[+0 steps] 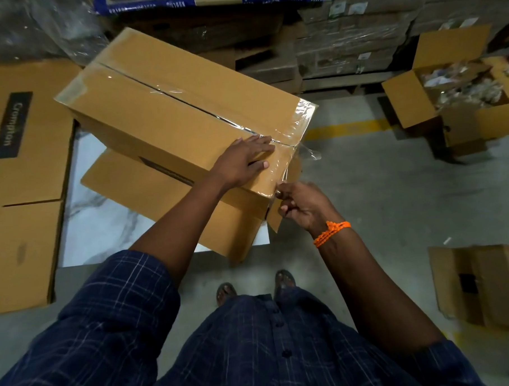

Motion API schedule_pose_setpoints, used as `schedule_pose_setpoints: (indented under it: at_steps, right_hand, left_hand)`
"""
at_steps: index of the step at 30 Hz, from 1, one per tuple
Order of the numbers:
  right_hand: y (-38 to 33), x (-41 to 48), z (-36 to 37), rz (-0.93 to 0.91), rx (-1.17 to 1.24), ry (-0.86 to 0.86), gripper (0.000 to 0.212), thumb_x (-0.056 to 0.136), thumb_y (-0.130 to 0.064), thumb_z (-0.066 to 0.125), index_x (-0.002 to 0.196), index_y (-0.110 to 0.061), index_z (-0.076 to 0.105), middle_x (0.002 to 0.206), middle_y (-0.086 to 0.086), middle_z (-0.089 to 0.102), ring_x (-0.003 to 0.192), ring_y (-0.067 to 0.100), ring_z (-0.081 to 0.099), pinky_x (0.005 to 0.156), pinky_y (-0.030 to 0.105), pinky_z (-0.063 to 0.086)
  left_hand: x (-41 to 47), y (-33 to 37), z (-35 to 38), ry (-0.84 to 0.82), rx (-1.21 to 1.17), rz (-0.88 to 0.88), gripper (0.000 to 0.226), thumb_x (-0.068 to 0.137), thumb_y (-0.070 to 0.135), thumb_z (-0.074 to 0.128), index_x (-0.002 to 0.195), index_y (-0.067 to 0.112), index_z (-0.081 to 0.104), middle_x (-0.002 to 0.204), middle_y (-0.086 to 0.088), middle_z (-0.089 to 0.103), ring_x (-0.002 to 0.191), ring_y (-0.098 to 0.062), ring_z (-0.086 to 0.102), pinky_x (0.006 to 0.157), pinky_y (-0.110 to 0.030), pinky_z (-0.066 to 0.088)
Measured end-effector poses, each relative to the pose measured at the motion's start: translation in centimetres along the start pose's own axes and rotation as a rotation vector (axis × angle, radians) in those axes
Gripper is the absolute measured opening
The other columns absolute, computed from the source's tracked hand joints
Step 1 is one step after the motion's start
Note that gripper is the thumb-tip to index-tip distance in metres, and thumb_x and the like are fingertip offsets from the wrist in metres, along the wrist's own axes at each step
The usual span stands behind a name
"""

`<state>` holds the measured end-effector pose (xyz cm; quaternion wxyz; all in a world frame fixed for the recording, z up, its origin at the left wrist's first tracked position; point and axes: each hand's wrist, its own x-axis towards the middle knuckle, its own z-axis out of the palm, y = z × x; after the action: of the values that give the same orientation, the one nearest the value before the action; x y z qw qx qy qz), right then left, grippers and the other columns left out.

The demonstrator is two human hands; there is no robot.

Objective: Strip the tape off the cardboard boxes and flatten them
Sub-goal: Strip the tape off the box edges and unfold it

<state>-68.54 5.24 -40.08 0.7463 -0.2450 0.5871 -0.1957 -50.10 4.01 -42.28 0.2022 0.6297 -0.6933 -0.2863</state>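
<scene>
A closed brown cardboard box [168, 109] lies tilted in front of me on a white marble-patterned slab [102, 217]. Clear tape [294, 127] runs along its top seam and across its near right end, where a loose piece sticks out. My left hand [243, 161] presses flat on the box top near that end, fingers straight. My right hand [302, 205], with an orange thread on its wrist, pinches the tape at the box's near right corner.
Flattened cardboard boxes [18, 162] printed "Crompton" lie on the floor to the left. An open box full of scraps [459, 96] stands at the right, another box [484, 285] lower right. Wrapped stacked cartons [357, 30] fill the back. My sandalled feet [254, 286] stand on grey concrete.
</scene>
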Motion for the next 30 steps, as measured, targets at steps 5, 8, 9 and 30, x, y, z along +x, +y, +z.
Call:
schedule_pose_setpoints:
  at_steps: [5, 8, 9, 30]
  right_hand:
    - [0.5, -0.3, 0.0, -0.107, -0.076, 0.092, 0.012, 0.093, -0.006, 0.067, 0.103, -0.005, 0.061, 0.069, 0.004, 0.054, 0.035, 0.004, 0.035, 0.037, 0.017, 0.031]
    - [1.7, -0.2, -1.2, -0.22, -0.171, 0.049, 0.043, 0.082, -0.011, 0.082, 0.119, -0.009, 0.06, 0.095, 0.005, 0.071, 0.062, 0.005, 0.062, 0.055, 0.023, 0.048]
    - [2.3, -0.2, -1.6, -0.266, -0.231, 0.052, 0.051, 0.078, -0.012, 0.085, 0.122, -0.012, 0.059, 0.106, 0.005, 0.071, 0.082, 0.009, 0.068, 0.067, 0.028, 0.051]
    - [2.4, -3.7, 0.9, 0.033, 0.231, -0.136, 0.005, 0.092, -0.006, 0.066, 0.089, -0.009, 0.064, 0.068, -0.001, 0.062, 0.061, 0.006, 0.051, 0.052, 0.019, 0.051]
  left_hand:
    - [0.2, -0.2, 0.1, -0.018, 0.054, 0.009, 0.047, 0.102, 0.028, 0.057, 0.148, 0.025, 0.05, 0.163, 0.005, 0.034, 0.154, -0.015, 0.02, 0.123, -0.039, 0.008]
    - [0.2, -0.3, 0.1, -0.018, 0.043, 0.035, 0.046, 0.102, 0.027, 0.057, 0.148, 0.025, 0.051, 0.163, 0.003, 0.034, 0.154, -0.015, 0.021, 0.123, -0.04, 0.009]
    - [0.3, -0.3, 0.1, -0.011, 0.047, 0.041, 0.046, 0.102, 0.028, 0.057, 0.148, 0.024, 0.051, 0.163, 0.003, 0.034, 0.154, -0.016, 0.021, 0.123, -0.041, 0.01]
    - [-0.4, -1.0, 0.7, 0.029, 0.183, 0.131, 0.044, 0.106, 0.03, 0.048, 0.149, 0.028, 0.048, 0.165, 0.005, 0.031, 0.155, -0.018, 0.02, 0.125, -0.045, 0.012]
